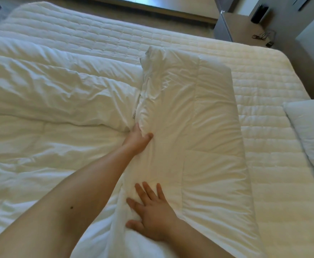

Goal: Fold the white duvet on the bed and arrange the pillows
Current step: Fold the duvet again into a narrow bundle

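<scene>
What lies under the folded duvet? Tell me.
The quilted mattress pad shows beyond the duvet at the top and right, so it likely runs underneath. The left hand reaches into a fold, its fingers hidden. Anything else beneath is covered.

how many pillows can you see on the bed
1, possibly more out of frame: the pillow lies at the right edge on the bare quilted mattress, cut off by the frame, apart from the folded duvet.

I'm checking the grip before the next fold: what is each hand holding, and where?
The left hand grips the folded edge of the white duvet, thumb on top. The right hand holds nothing; it presses flat on the duvet.
</scene>
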`<state>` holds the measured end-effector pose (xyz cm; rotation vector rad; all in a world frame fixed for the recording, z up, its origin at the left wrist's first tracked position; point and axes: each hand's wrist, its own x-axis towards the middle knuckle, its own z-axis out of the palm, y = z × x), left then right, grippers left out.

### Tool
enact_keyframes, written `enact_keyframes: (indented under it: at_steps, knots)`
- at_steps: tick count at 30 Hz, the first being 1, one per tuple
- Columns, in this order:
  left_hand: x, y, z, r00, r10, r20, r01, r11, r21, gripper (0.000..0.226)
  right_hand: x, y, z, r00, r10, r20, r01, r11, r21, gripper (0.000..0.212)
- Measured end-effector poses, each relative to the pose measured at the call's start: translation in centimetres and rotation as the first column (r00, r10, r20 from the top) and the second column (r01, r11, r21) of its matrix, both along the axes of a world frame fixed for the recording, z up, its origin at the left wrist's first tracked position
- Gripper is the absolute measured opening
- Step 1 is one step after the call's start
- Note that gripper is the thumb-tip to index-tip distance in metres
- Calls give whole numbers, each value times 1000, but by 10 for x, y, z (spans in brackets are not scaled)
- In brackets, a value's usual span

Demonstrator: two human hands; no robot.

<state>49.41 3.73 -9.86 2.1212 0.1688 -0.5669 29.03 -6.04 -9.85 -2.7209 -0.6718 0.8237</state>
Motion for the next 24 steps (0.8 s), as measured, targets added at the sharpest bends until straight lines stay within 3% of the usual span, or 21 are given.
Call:
enact_keyframes:
  at_steps: [3,5,7,9,12,14,17,24]
  knots:
    - [-4,-5,7,999,46,19,-41,977,-207,59,1,1,-3,1000,2,-17,-3,1000,-27,74]
    - [-7,-4,7,997,73,29,-64,967,-245,55,4,1,-4,1000,1,-14,-1,1000,-11,70]
    - [-9,0,2,996,62,61,-54,991,-126,52,5,-1,-6,998,-57,41,56,998,42,61]
    - [-14,7,-3,991,-13,130,-2,993,117,53,10,-6,-7,949,-219,227,191,972,138,42]
    - [-21,28,-11,950,-226,216,84,850,520,57,27,-16,-12,842,-414,346,392,910,135,42]
    - [-24,49,-19,935,-336,112,177,717,674,62,40,-17,-15,847,-401,349,400,913,79,52]
    - [-29,85,-34,923,-376,-80,304,585,752,67,57,-6,-20,901,-309,304,319,947,16,61]
    - [-32,146,-41,937,-337,-94,283,571,771,68,96,50,-28,937,-169,306,182,983,-17,66]
